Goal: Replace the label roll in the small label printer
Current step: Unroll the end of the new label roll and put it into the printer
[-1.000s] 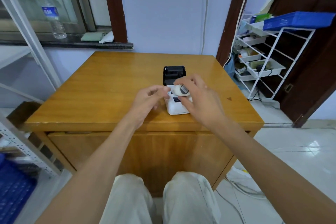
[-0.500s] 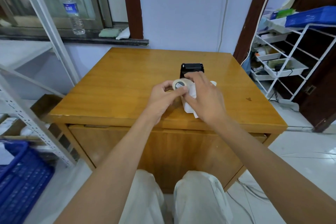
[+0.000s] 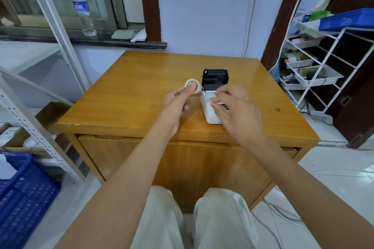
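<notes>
A small white label printer [image 3: 211,112] was seen on the wooden bench [image 3: 131,95], nearer its front edge than its rear edge and somewhat right of the middle, with its black lid [image 3: 215,79] raised upright at the far end. The label roll [image 3: 192,86] was held clear of the printer, just to the left of the lid, pinched between the thumb and fingers of the left hand [image 3: 176,105]. The right hand [image 3: 235,110] was laid over the printer's white body, its fingers curled down onto the open part; whether anything was gripped there could not be told. A clear water bottle [image 3: 84,9] with a blue label stood on the windowsill behind the bench, but its writing was too blurred to be read. No lettering could be made out on the printer.
</notes>
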